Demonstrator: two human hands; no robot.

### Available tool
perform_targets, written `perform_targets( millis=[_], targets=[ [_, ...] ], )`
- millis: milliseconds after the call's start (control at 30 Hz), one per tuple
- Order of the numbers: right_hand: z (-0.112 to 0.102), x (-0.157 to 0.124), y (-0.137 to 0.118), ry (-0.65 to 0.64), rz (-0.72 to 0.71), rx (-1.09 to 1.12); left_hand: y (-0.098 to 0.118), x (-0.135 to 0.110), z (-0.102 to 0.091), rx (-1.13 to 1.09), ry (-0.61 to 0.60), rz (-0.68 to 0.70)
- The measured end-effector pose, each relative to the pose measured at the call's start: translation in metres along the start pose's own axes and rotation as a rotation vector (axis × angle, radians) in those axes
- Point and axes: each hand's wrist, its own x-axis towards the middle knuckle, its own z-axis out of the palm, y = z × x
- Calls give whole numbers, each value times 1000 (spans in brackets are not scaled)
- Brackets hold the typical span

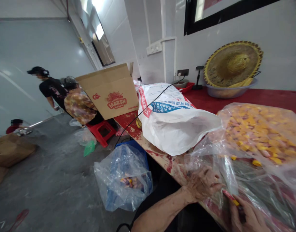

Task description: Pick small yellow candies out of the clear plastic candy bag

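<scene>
1. A worn red desk runs along a white wall.
2. The left hand is closed on the clear plastic bag of orange-yellow pieces at the desk's near edge.
3. The right hand pinches a small red-yellow wrapper; this looks like sorting.
4. The white sack crowds the left side; open floor lies beyond the edge.

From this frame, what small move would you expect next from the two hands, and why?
Probably the left hand pulls the clear plastic bag open: its fingers already pinch the crumpled edge, the right hand holds a small wrapped piece beside it, and orange-yellow pieces fill the bag.
</scene>
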Motion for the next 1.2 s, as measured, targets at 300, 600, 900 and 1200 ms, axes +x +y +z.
perform_targets(
  millis=[300, 600, 900, 1200],
  targets=[
    [-1, 4, -4, 33, -58, -7, 5, -3, -3, 130, 177, 115],
    [3, -2, 1, -7, 32, 8, 13, -3, -9, 129, 272, 228],
    [2, -3, -2, -16, 81, 32, 14, 2, -9, 35, 65, 132],
    [2, -4, 3, -24, 68, 63, 12, -5, -7, -56, 65, 14]
  ],
)
